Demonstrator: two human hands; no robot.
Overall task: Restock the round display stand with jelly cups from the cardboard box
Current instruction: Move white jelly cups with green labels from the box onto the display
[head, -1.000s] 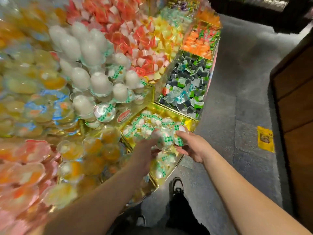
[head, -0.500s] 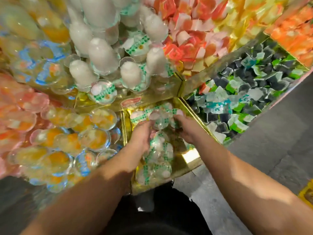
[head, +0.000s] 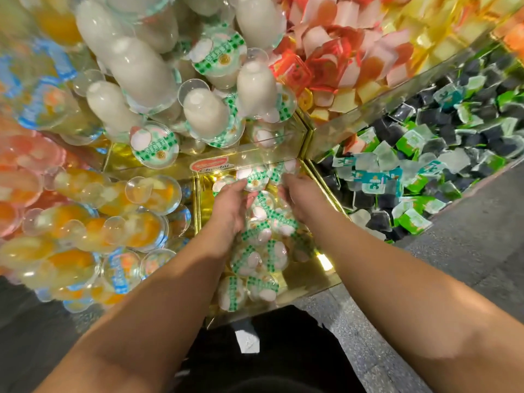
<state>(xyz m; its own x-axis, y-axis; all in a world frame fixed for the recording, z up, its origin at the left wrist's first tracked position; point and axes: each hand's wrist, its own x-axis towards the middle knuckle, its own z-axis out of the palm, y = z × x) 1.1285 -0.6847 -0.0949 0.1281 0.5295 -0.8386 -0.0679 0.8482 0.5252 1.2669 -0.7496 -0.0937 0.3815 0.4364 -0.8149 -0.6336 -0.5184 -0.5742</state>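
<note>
Small jelly cups [head: 256,258] with green-and-white lids lie piled in a gold, mirror-lined compartment [head: 313,280] on the lower tier of the round display stand. Both my hands reach into it from below. My left hand [head: 231,207] curls its thumb and fingers around a green-lidded cup [head: 254,180] at the far end of the compartment. My right hand [head: 302,198] is just beside it, fingers curled over cups [head: 279,170] against the clear front wall. The cardboard box is out of view.
Taller white jelly cups [head: 136,72] fill the tier above. Orange fruit cups [head: 141,228] sit in the left compartment, black and green jelly packs [head: 425,165] in the right one, red and pink packs [head: 326,52] above. Grey floor [head: 467,265] runs right of the stand.
The view has tilted down and closer to the stand. Both hands have carried the cups deeper into the gold compartment, toward its far wall.
</note>
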